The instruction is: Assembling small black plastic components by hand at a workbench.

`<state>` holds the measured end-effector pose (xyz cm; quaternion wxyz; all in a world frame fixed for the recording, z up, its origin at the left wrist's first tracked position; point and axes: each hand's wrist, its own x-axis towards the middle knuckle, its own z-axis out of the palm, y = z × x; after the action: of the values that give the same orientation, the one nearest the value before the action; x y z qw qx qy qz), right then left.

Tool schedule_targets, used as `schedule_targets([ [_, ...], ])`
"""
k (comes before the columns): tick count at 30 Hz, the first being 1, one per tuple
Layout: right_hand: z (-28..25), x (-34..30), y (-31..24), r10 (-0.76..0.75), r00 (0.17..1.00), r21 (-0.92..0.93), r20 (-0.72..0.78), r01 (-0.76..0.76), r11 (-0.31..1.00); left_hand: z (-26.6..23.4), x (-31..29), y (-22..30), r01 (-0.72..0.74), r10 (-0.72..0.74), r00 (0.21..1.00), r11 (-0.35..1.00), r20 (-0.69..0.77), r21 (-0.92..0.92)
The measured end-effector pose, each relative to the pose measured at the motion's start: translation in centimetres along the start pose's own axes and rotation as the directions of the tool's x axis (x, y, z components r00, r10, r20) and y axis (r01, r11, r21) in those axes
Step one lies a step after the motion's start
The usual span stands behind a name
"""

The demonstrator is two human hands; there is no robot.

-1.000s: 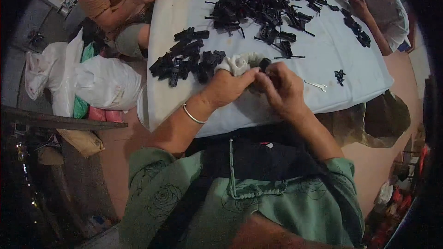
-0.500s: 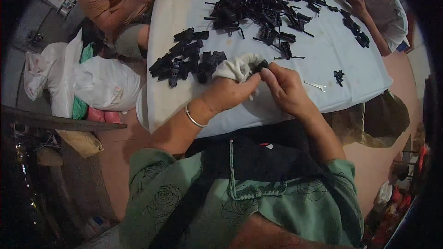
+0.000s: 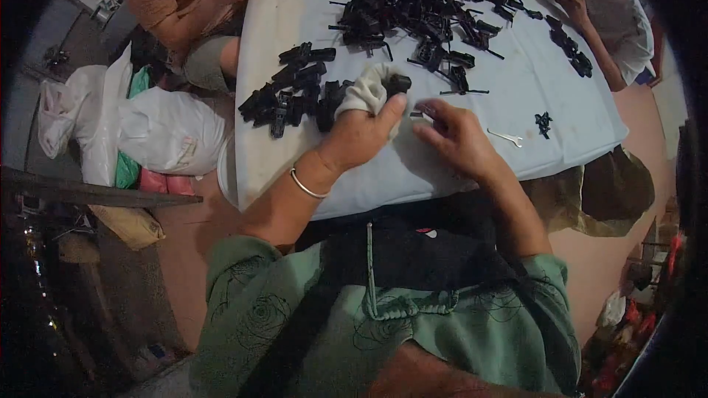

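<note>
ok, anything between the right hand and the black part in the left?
Nothing visible across the open gap from the right hand to the black part, which pokes out of the white cloth in the left hand. Only the left thumb lies close, at the part's near side.

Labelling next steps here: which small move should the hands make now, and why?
Probably bring the right hand up to the black part: the left hand holds it in a pale cloth, one end showing, while the right hand's curled fingers sit apart from it.
</note>
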<state>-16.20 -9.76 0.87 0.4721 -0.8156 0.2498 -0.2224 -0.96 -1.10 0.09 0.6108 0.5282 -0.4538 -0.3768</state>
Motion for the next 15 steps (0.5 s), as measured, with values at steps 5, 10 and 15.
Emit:
schedule_targets([
  [5, -0.5, -0.4, 0.9, -0.087, 0.996, 0.004, 0.009, 0.087, 0.996, -0.1, -0.6, 0.6, 0.038, -0.043, 0.998, 0.993, 0.048, 0.112],
  [10, -0.2, 0.2, 2.2, -0.217, 0.975, 0.176, -0.041, 0.221, 0.959, 0.6, -0.6, 0.7, 0.101, -0.105, 0.972, 0.994, 0.209, 0.031],
  [15, 0.0, 0.0, 0.7, -0.055, 0.996, 0.217, 0.069, 0.039, 0.975, 0.4, -0.7, -0.4, 0.009, -0.042, 0.986, 0.98, 0.164, 0.199],
])
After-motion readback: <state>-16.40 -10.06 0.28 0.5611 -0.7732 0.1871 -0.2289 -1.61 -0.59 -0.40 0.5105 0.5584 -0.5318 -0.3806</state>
